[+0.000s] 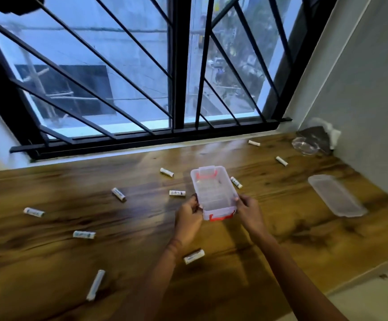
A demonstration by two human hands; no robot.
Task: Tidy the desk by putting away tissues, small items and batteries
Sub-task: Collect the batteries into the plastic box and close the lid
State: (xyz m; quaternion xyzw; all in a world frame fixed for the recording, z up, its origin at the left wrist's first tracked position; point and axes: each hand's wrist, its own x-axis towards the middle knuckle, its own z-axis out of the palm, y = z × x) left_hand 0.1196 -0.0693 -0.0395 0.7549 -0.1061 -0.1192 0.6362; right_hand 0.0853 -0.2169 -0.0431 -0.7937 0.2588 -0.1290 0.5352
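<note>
A small clear plastic box (212,189) with red latches sits open and empty at the middle of the wooden desk (49,262). My left hand (188,218) grips its near left corner, and my right hand (249,210) grips its near right corner. Several white batteries lie scattered over the desk, such as one (194,256) under my left forearm, one (177,193) just left of the box and one (236,182) at its right side. The box's clear lid (336,195) lies flat at the right. A white tissue (333,134) sits crumpled in the far right corner.
A barred window (176,89) runs along the desk's far edge. A grey wall closes the right side. In the far right corner are a clear glass dish (305,145) and a dark flat object (315,135). The desk's near right edge drops to the floor.
</note>
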